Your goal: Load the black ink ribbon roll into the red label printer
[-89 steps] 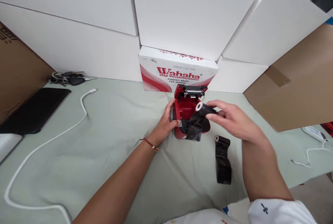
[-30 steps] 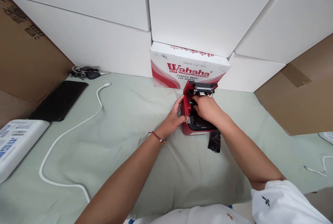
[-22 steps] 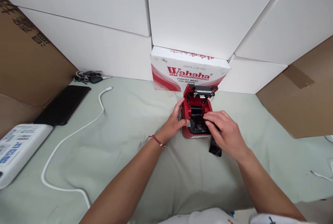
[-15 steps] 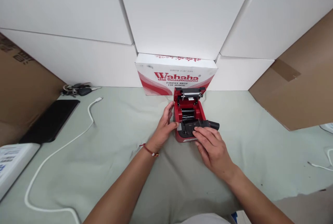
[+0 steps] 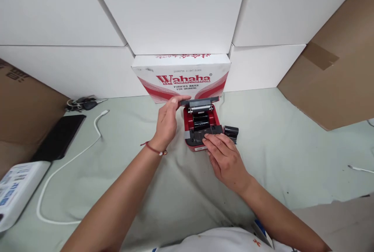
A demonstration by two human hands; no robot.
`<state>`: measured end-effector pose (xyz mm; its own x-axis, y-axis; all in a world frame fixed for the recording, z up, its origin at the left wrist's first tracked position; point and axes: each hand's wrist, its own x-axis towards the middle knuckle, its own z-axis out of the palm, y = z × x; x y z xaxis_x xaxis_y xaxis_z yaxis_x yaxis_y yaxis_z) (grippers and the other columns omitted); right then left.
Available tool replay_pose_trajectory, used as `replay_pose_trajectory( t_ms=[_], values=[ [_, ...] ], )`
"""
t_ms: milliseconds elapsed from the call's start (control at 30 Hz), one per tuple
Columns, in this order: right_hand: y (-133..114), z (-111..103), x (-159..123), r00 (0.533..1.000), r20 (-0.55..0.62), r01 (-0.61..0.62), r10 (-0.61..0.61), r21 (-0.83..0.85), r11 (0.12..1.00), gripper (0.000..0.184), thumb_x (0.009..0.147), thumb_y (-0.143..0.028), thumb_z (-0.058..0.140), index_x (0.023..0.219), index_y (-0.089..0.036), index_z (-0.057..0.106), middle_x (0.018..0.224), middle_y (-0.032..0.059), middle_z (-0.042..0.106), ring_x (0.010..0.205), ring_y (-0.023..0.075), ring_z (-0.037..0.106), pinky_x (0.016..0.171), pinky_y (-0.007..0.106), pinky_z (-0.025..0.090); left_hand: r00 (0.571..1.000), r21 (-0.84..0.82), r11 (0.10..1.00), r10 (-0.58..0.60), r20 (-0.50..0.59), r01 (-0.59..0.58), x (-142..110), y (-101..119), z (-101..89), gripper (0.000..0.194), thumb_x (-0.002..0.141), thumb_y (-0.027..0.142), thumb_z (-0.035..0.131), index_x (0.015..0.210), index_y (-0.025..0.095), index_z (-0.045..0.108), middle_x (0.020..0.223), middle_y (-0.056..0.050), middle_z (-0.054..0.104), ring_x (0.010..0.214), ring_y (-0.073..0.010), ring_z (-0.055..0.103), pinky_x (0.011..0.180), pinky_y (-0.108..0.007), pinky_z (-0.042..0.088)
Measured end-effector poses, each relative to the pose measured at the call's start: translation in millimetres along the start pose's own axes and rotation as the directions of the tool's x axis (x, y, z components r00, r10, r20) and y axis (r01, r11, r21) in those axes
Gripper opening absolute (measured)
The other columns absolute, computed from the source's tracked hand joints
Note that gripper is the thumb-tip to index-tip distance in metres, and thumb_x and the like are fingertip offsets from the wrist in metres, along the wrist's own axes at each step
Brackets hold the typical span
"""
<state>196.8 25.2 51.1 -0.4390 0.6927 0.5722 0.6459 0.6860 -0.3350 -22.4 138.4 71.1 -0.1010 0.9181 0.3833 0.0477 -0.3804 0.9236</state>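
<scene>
A small red label printer (image 5: 187, 117) sits on the green cloth with its lid (image 5: 201, 102) raised and tilted forward. Inside it lies a glossy black ribbon roll (image 5: 201, 122), behind a black front part (image 5: 197, 137). My left hand (image 5: 168, 121) has its fingers at the left end of the lid, index finger along the top edge. On the front part rest the fingertips of my right hand (image 5: 228, 162), thumb bent below them at the printer's front. Just right of the printer stands a second black roll (image 5: 231, 131), partly behind my right hand.
Behind the printer stands a white and red Wahaha carton (image 5: 181, 76), against white boxes (image 5: 181, 10). To the left are keys (image 5: 89, 103), a black phone-like slab (image 5: 60, 137), a white cable (image 5: 55, 176) and a white device (image 5: 22, 185). Cardboard boxes (image 5: 324, 61) flank both sides.
My left hand has gone from the printer's left side up to the lid, and the lid has tipped forward. My right hand stays on the front part. The view has shifted a little.
</scene>
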Motion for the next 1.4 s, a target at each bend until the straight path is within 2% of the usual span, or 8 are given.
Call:
replay_pose_trajectory(
  t_ms=[167,433,633,733,833,1000,1267,1400],
  values=[
    [-1,-1,-1,1.000,0.000,-0.010,0.010,-0.010,1.000,0.054,0.102,-0.003,0.052,0.152,-0.019,0.065,0.148,0.0109,0.075,0.135,0.0256,0.067,0.122,0.049,0.054,0.985,0.140,0.985,0.083,0.148,-0.104,-50,-11,-16.9,0.058,0.116,0.055,0.038,0.109,0.027,0.088,0.128,-0.006,0.085,0.140,-0.0297,0.071,0.134,-0.057,0.039],
    [0,5,-4,0.999,-0.034,-0.015,0.015,0.001,1.000,0.051,0.105,-0.006,0.053,0.154,-0.019,0.062,0.147,0.0104,0.075,0.136,0.0251,0.066,0.123,0.048,0.053,0.946,0.116,0.943,0.296,0.133,-0.312,-62,-30,-11.9,0.033,0.113,0.036,0.054,0.117,0.029,0.085,0.126,-0.006,0.086,0.129,-0.0273,0.074,0.117,-0.054,0.055],
    [2,7,-7,0.999,-0.044,-0.003,0.003,-0.006,1.000,0.053,0.106,-0.007,0.054,0.156,-0.020,0.060,0.147,0.0106,0.074,0.136,0.0260,0.065,0.121,0.050,0.054,0.940,0.042,0.989,0.123,0.318,-0.144,-48,-27,-29.3,0.025,0.098,0.041,0.078,0.119,0.030,0.083,0.140,-0.010,0.079,0.149,-0.0339,0.060,0.133,-0.062,0.038],
    [2,8,-7,0.998,-0.057,0.001,-0.001,-0.006,1.000,0.056,0.105,-0.005,0.055,0.158,-0.020,0.058,0.147,0.0109,0.074,0.137,0.0258,0.064,0.122,0.050,0.053,0.961,-0.069,0.998,0.024,0.275,-0.005,-47,-35,-26.4,0.069,0.088,0.050,0.086,0.152,0.039,0.064,0.178,-0.003,0.045,0.173,-0.0356,0.026,0.142,-0.061,0.018],
    [2,9,-8,0.998,-0.065,0.003,-0.003,-0.004,1.000,0.057,0.104,-0.004,0.056,0.159,-0.019,0.057,0.146,0.0109,0.075,0.136,0.0251,0.065,0.122,0.049,0.053,0.964,-0.236,0.962,-0.076,0.254,0.137,-52,-46,-17.2,0.108,0.082,0.052,0.089,0.172,0.050,0.030,0.189,0.005,0.018,0.178,-0.0321,0.006,0.145,-0.055,0.010],
    [0,9,-7,0.998,-0.062,-0.010,0.010,0.000,1.000,0.057,0.105,-0.005,0.056,0.160,-0.021,0.057,0.146,0.0108,0.075,0.135,0.0256,0.065,0.120,0.050,0.054,0.927,-0.359,0.879,-0.200,0.318,0.313,-65,-56,-6.1,0.110,0.087,0.048,0.081,0.176,0.050,0.016,0.191,0.006,0.011,0.178,-0.0323,0.009,0.144,-0.054,0.014],
    [9,-36,42,0.985,0.118,-0.150,0.128,0.198,0.969,0.021,0.112,-0.029,0.059,0.118,-0.022,0.077,0.118,0.0075,0.083,0.108,0.0225,0.075,0.097,0.038,0.062,0.936,-0.370,0.892,-0.139,0.323,0.261,-62,-65,-6.3,0.103,0.089,0.044,0.081,0.175,0.042,0.024,0.188,0.000,0.023,0.176,-0.0323,0.017,0.144,-0.052,0.015],
    [23,-41,106,0.863,0.398,-0.281,0.310,-0.130,0.951,0.028,0.113,-0.031,0.052,0.120,-0.022,0.078,0.118,0.0077,0.083,0.103,0.0225,0.078,0.090,0.034,0.058,0.922,-0.367,0.886,-0.146,0.359,0.284,-57,-68,-5.9,0.102,0.085,0.038,0.079,0.173,0.037,0.027,0.182,-0.004,0.036,0.171,-0.0346,0.029,0.142,-0.055,0.023]
  ],
)
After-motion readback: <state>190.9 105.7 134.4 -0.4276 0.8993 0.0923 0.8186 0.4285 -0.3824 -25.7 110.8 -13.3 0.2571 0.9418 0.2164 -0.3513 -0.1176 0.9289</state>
